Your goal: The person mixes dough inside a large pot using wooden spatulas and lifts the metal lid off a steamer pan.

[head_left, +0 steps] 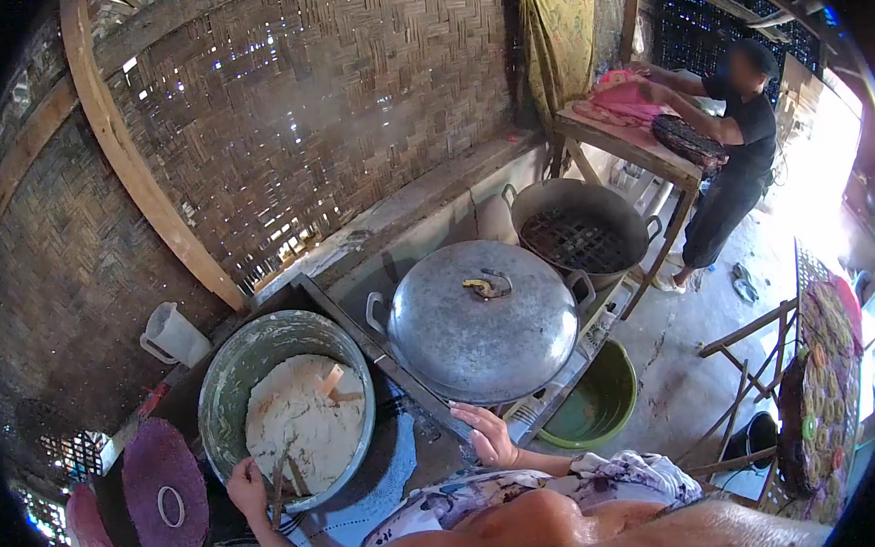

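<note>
At the lower left rim of a large basin (212,413), my left hand (249,489) has its fingers curled over the edge. Pale, crumbly dough or flour (302,432) fills the bottom of the basin, with an orange-pink scoop (331,380) lying in it and thin wooden sticks (278,484) leaning by my left hand. My right hand (489,437) is empty, fingers spread and dusted white, just below the front edge of a big domed metal lid (481,336).
Behind the lid stands a wide pot (580,225) with a grate inside. A green tub (600,399) sits low at right. A white pitcher (176,333) and a purple round tray (165,491) are at left. Another person (745,134) works at a wooden table (640,146).
</note>
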The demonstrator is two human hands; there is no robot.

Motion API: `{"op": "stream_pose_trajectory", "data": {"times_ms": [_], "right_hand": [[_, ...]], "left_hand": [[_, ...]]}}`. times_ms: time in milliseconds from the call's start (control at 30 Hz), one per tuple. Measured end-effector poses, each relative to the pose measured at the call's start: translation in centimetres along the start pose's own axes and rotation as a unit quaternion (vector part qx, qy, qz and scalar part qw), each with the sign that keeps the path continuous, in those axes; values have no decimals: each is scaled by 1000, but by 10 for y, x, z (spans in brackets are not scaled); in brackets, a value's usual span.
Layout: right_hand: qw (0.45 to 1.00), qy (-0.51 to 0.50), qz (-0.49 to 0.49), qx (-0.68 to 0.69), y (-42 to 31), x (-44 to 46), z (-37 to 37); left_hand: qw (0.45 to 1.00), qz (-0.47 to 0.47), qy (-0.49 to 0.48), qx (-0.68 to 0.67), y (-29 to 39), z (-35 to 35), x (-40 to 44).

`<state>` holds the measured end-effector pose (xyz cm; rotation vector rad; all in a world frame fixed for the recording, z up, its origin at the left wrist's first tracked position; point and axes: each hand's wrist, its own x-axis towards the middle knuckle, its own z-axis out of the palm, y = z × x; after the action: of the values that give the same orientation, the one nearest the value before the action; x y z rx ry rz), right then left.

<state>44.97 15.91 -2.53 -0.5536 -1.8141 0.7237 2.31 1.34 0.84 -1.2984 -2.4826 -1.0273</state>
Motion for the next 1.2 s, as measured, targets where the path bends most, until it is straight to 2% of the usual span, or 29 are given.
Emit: {"op": "stream_pose_trajectory", "data": {"times_ms": [433, 533, 633, 733, 933, 1033, 1133, 1200], "right_hand": [[1000, 1, 1, -2, 0, -1, 0], [1000, -1, 3, -6, 0, -1, 0], [1000, -2, 3, -3, 1, -1, 0], [1000, -1, 1, -4, 2, -1, 0], [1000, 2, -3, 3, -2, 1, -1], [1000, 4, -8, 4, -1, 1, 0], [1000, 2, -1, 8, 0, 1, 0], [1000, 1, -3, 6, 0, 1, 0]], "left_hand": [[999, 34, 10, 18, 1, 0, 0], [999, 34, 15, -13, -12, 7, 1], [998, 59, 19, 17, -10, 4, 1], [1000, 12, -16, 21, 11, -6, 0], [999, 42, 27, -18, -18, 9, 0], [1000, 11, -9, 10, -9, 2, 0], [999, 34, -2, 19, -1, -1, -1], [1000, 10, -16, 23, 5, -4, 0]]}}
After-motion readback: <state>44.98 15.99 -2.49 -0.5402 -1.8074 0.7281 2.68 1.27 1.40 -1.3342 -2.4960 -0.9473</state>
